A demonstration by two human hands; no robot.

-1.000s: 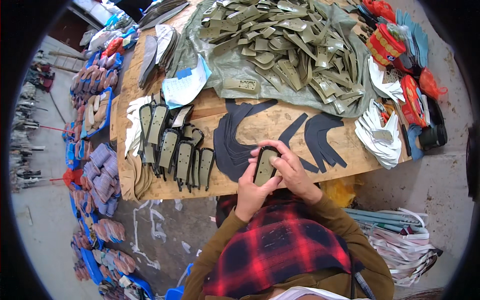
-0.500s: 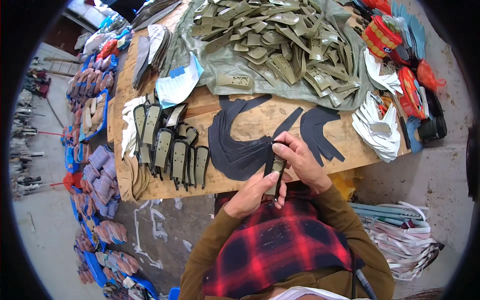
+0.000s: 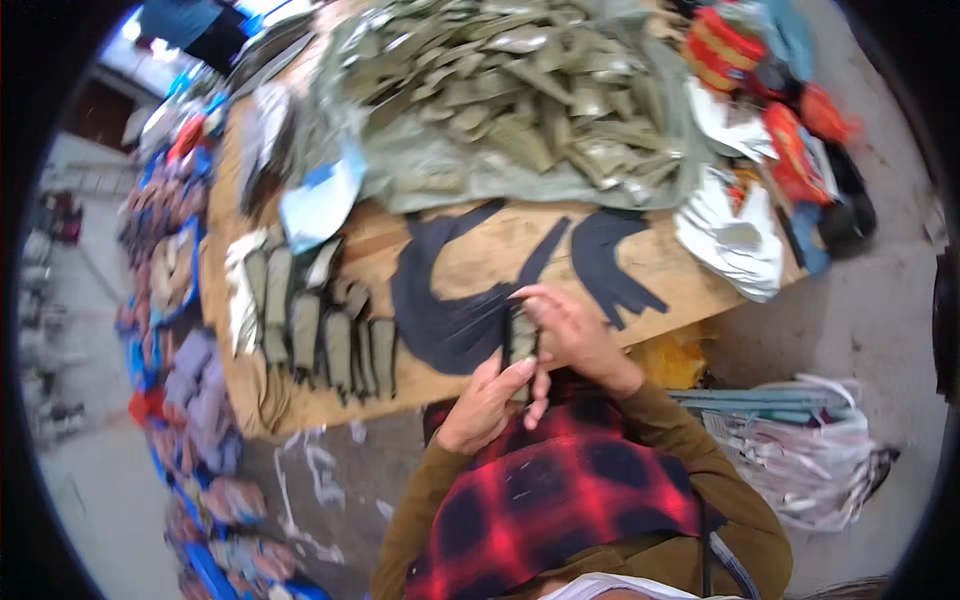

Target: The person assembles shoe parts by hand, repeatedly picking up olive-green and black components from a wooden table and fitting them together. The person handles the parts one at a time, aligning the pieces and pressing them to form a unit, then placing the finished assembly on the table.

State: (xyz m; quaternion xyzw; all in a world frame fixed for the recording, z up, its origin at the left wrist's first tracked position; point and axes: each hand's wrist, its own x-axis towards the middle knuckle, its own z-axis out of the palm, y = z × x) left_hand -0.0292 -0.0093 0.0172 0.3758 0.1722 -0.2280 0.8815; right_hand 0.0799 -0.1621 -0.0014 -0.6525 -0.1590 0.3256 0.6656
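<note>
Above my lap, at the table's front edge, my left hand grips a narrow olive plate with black edging. The thumb lies across its front and the fingers curl behind. At the plate's upper end my right hand closes its fingertips on the edge; motion smears them a little. Just beyond the hands lies a fan of dark grey curved fabric pieces. Similar black-edged olive plates rest in a row on the left of the table.
A big heap of bare olive plates covers a green plastic sheet at the back. A paper sheet, white cut pieces and red bags lie around it. Bundled gloves fill blue trays leftward; pale strips hang at right.
The view has turned, blurring and shifting the table leftward. Both hands keep the plate between them, and the right index finger now stretches over its top end.
</note>
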